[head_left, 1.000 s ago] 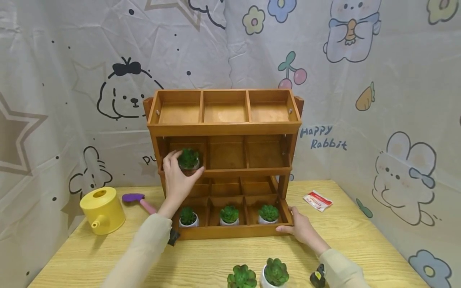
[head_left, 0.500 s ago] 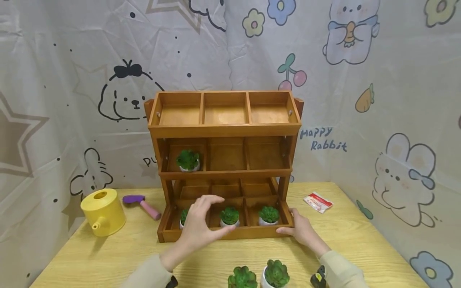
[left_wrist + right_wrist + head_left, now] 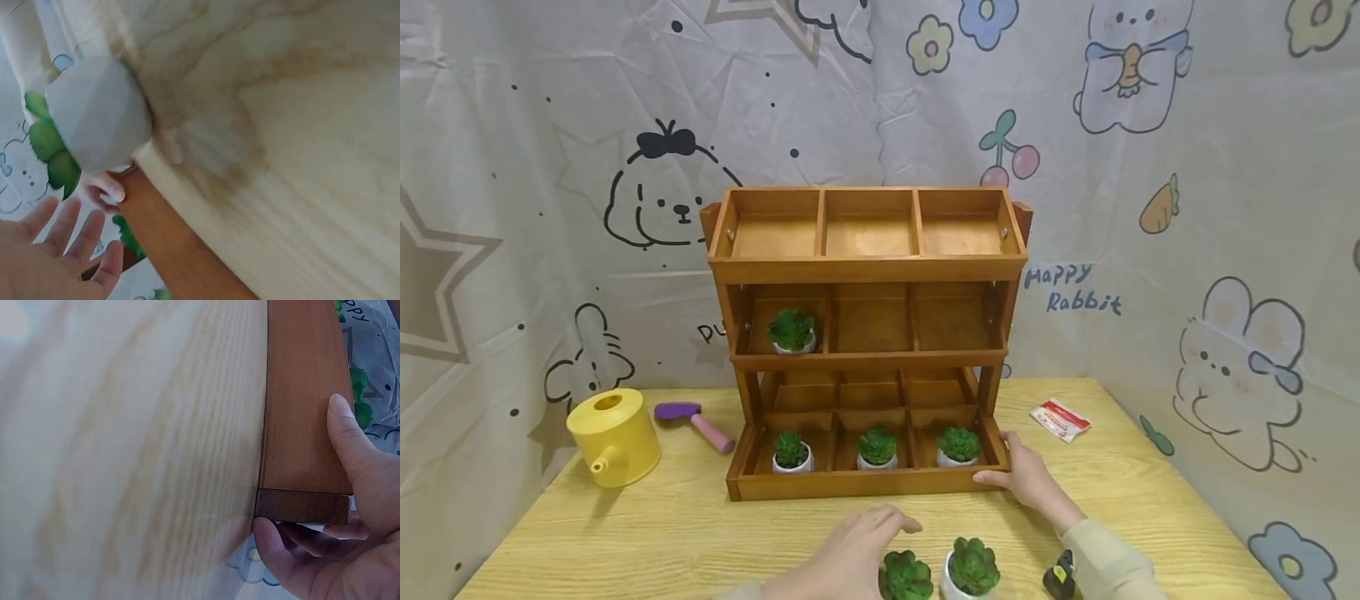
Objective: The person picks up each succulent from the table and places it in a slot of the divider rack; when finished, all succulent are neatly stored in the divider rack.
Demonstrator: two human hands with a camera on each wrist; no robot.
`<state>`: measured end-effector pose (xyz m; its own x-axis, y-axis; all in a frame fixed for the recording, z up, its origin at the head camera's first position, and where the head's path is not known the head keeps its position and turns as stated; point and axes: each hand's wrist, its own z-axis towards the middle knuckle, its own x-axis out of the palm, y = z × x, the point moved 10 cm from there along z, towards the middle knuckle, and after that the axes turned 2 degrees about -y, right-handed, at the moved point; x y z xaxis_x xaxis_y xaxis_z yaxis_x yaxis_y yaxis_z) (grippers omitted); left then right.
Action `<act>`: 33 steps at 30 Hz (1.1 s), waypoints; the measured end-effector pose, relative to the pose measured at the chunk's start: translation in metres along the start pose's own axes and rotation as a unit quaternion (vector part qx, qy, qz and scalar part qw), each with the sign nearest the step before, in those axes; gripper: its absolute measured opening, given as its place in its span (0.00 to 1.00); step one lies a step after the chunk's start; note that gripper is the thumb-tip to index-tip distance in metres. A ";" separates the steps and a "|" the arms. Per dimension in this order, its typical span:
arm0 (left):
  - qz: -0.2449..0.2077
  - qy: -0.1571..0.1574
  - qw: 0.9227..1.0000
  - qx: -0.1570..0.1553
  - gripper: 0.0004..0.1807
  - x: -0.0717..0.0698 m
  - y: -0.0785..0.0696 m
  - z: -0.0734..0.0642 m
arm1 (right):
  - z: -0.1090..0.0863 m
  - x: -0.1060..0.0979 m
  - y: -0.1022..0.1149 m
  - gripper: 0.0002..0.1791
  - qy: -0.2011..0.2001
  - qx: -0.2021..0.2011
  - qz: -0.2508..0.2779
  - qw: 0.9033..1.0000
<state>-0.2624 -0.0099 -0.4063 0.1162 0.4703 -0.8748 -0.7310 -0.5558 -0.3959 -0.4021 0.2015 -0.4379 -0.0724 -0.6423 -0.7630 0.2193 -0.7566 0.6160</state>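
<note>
1. Where the left hand (image 3: 850, 557) reaches over the pale wood-grain table (image 3: 587, 550), its fingers are loosely bent and hold nothing.
2. Just to that hand's right lies a broad-leaved, rosette-shaped green succulent (image 3: 907, 575), cut off by the lower edge of the head view. Whether fingers and leaves touch cannot be told.
3. Immediately right of it stands a matching green succulent in a rounded white pot (image 3: 972, 568), between the two hands.
4. The left hand is clearly nearer the first plant, so the sideways gap there seems to matter most; its rosette is roughly round, with no evident long axis to match.
5. The right hand (image 3: 1033, 482) grips the near right corner of the brown wooden tiered rack (image 3: 868, 269), thumb against the front board. The rack's long axis runs left to right, beyond both loose plants.
</note>
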 end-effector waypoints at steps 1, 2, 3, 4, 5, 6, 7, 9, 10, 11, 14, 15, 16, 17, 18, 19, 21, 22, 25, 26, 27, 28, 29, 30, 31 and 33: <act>0.000 0.011 1.000 0.004 0.41 0.004 0.000 0.000 | 0.000 0.000 0.000 0.46 0.000 -0.001 0.000 1.000; -0.004 0.019 1.000 0.007 0.40 0.007 0.000 0.000 | 0.000 0.000 0.001 0.45 -0.001 0.000 0.000 1.000; -0.010 0.025 1.000 0.013 0.39 0.009 0.000 0.000 | 0.000 0.000 0.001 0.45 -0.001 0.000 0.000 1.000; -0.015 0.029 0.999 0.016 0.38 0.010 -0.001 0.000 | 0.000 0.000 0.001 0.45 -0.002 0.000 -0.002 1.000; -0.021 0.032 0.999 0.018 0.37 0.012 -0.001 0.000 | 0.000 -0.001 0.002 0.46 -0.002 0.000 -0.003 1.000; -0.025 0.036 0.999 0.016 0.37 0.014 0.000 0.000 | 0.000 -0.001 0.002 0.46 -0.002 0.000 -0.005 1.000; -0.029 0.039 0.999 0.013 0.36 0.015 0.000 -0.001 | 0.000 -0.001 0.002 0.46 -0.002 -0.002 -0.007 1.000; -0.030 0.047 0.998 0.005 0.35 0.018 0.002 -0.001 | 0.000 -0.002 0.003 0.46 -0.002 -0.002 -0.008 1.000; -0.030 0.053 0.998 -0.003 0.34 0.020 0.003 -0.001 | 0.000 -0.002 0.004 0.46 -0.001 -0.005 -0.009 1.000; -0.029 0.058 0.998 -0.010 0.34 0.022 0.005 -0.002 | 0.000 -0.002 0.004 0.47 -0.001 -0.005 -0.009 1.000; -0.030 0.074 0.996 -0.038 0.33 0.025 0.009 -0.002 | 0.000 -0.001 0.004 0.47 0.000 -0.007 -0.010 1.000; -0.033 0.076 0.996 -0.045 0.33 0.026 0.009 -0.002 | 0.001 -0.001 0.004 0.47 0.000 -0.007 -0.010 1.000; -0.040 0.079 0.995 -0.054 0.33 0.027 0.011 -0.002 | 0.001 -0.001 0.003 0.47 0.000 -0.007 -0.011 1.000; -0.049 0.082 0.993 -0.064 0.33 0.028 0.013 -0.003 | 0.001 0.000 0.003 0.47 0.000 -0.004 -0.010 1.000; -0.059 0.085 0.992 -0.074 0.33 0.029 0.015 -0.003 | 0.001 0.000 0.002 0.47 0.001 -0.004 -0.009 1.000; -0.070 0.088 0.990 -0.085 0.34 0.030 0.017 -0.004 | 0.001 0.000 0.002 0.47 0.001 -0.004 -0.009 1.000; -0.089 0.096 0.986 -0.102 0.35 0.033 0.021 -0.005 | 0.001 0.000 0.001 0.47 0.001 -0.001 -0.007 1.000; -0.098 0.101 0.984 -0.111 0.36 0.035 0.024 -0.006 | 0.001 0.001 0.001 0.47 0.001 -0.002 -0.008 1.000; -0.124 0.105 0.979 -0.121 0.34 0.036 0.027 -0.007 | 0.001 0.001 0.000 0.46 0.002 -0.003 -0.007 1.000; -0.131 0.106 0.979 -0.119 0.33 0.036 0.026 -0.007 | 0.001 0.001 0.000 0.46 0.002 -0.003 -0.007 1.000; -0.138 0.107 0.978 -0.118 0.31 0.037 0.026 -0.007 | 0.001 0.001 0.001 0.46 0.002 -0.003 -0.006 1.000; -0.143 0.103 0.978 -0.114 0.29 0.036 0.025 -0.007 | 0.001 0.001 0.001 0.46 0.003 -0.003 -0.005 1.000; -0.147 0.100 0.978 -0.110 0.28 0.035 0.024 -0.006 | 0.000 0.001 0.001 0.46 0.002 -0.002 -0.004 1.000; -0.147 0.100 0.979 -0.104 0.27 0.035 0.023 -0.006 | 0.001 0.001 0.001 0.46 0.002 -0.002 -0.003 1.000; -0.155 0.101 0.977 -0.102 0.26 0.035 0.022 -0.006 | 0.001 0.001 0.001 0.46 0.001 -0.001 -0.002 1.000; -0.171 0.104 0.975 -0.097 0.25 0.036 0.021 -0.005 | 0.001 0.001 0.002 0.46 0.000 -0.004 -0.003 1.000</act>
<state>-0.2702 -0.0083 -0.4474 0.4795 0.5134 -0.7117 -0.4866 -0.5194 -0.7025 -0.4029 0.1995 -0.4371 -0.0733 -0.6384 -0.7662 0.2271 -0.7588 0.6105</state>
